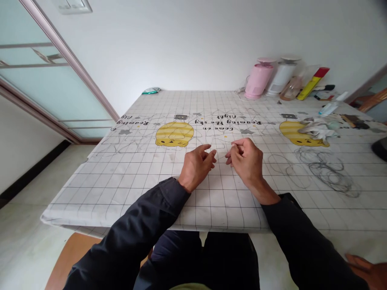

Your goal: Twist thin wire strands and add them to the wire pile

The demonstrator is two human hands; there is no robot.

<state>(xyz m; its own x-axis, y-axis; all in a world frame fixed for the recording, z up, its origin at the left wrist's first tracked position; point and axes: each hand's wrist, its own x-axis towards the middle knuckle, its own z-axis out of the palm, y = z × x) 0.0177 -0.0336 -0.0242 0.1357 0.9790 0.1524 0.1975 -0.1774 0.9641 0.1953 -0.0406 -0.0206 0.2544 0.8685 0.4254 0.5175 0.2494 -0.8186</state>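
My left hand [198, 163] is held just above the middle of the table, its thumb and fingers bent together at the tips. Whatever is between them is too fine to make out. Facing it across a small gap, my right hand [246, 159] pinches with thumb and forefinger. A very thin grey wire or thread seems to run from that pinch. More fine strands [121, 147] lie loosely across the cloth on the left and beyond my hands. Right of my right hand lies a tangled coil of thin grey wire [325, 167].
A checked tablecloth [136, 193] with yellow bear balloons covers the table. Against the wall stand a pink cylinder [259, 79], a white cylinder [281, 78], a bottle and a yellow-red box [313, 83]. A crumpled cloth [319, 128] lies right; a green packet [151, 91] lies at the back left.
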